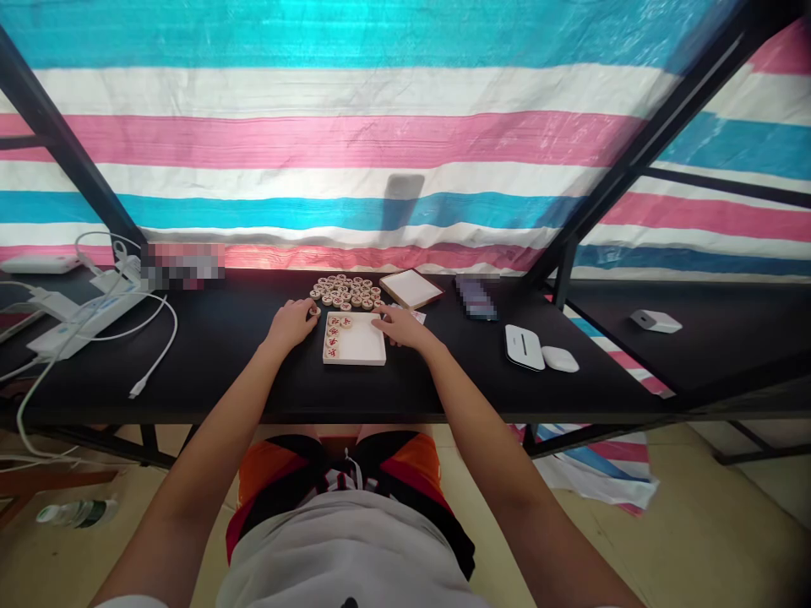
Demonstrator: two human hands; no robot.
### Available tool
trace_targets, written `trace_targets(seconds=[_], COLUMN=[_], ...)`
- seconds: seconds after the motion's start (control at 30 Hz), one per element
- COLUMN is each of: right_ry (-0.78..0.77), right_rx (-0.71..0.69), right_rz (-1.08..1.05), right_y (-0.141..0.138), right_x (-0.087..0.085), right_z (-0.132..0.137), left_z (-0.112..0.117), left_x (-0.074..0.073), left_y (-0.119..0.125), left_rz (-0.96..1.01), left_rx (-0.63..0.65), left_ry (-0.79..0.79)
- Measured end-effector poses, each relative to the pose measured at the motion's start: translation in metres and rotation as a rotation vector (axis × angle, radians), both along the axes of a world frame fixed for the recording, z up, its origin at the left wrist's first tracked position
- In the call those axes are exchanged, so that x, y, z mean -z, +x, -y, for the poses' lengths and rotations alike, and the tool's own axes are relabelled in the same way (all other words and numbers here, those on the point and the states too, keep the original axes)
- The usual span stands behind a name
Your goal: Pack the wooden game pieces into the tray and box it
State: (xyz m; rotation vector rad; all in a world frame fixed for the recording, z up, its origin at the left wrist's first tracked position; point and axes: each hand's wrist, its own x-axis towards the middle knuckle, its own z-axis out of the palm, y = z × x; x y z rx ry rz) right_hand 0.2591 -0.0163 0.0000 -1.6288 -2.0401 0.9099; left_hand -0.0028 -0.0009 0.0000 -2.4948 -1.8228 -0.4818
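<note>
My left hand (pixel 295 323) pinches a round xiangqi piece (pixel 314 312) just left of a shallow white box (pixel 361 344). Inside the box, several pieces with red characters (pixel 333 341) line its left side, and one more (pixel 346 322) sits beside the top of that column. My right hand (pixel 404 327) rests at the box's upper right corner, index finger and thumb along its rim; the other fingers are partly hidden. Behind the box lies a loose cluster of xiangqi pieces (pixel 345 291).
The box lid (pixel 411 289) lies behind my right hand, near a blurred phone-like object (pixel 476 298). Rightward are a white device (pixel 524 347) and a white earbud case (pixel 560 359). A power strip (pixel 89 317) with white cables occupies the left of the black desk (pixel 221 371).
</note>
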Motion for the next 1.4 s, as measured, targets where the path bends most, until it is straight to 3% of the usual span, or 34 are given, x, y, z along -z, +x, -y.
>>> trace_targets(seconds=[0.17,0.27,0.43,0.57,0.67,0.9,1.17,1.27,1.4], right_ry=[0.005,-0.001,0.007,0.001,0.002,0.002,0.004,0.007,0.003], right_rx=[-0.005,-0.005,-0.012,-0.010,0.002,-0.001,-0.001,-0.004,-0.005], right_rz=[0.000,-0.001,-0.007,-0.008,-0.005,-0.009,-0.005,0.001,-0.010], right_y=[0.000,0.000,0.001,0.000,0.000,0.000,0.000,0.000,0.000], right_x=[-0.001,-0.001,-0.002,-0.002,-0.002,-0.002,-0.003,-0.002,-0.002], right_z=[0.000,0.000,0.000,0.000,0.000,0.001,0.001,0.000,0.000], left_z=[0.001,0.007,0.017,0.020,0.019,0.018,0.027,0.020,0.004], left_x=[-0.001,-0.006,-0.012,-0.010,-0.008,-0.008,-0.015,-0.010,0.000], left_y=[0.000,0.005,0.016,0.025,0.027,0.023,0.029,0.024,0.008], left_rz=[0.061,0.192,0.385,0.302,0.179,0.121,0.162,0.191,0.177], left_rx=[0.000,0.024,0.317,0.488,0.537,0.502,0.549,0.454,0.228], left_ry=[-0.006,0.069,0.084,-0.031,-0.080,0.043,-0.018,0.006,0.054])
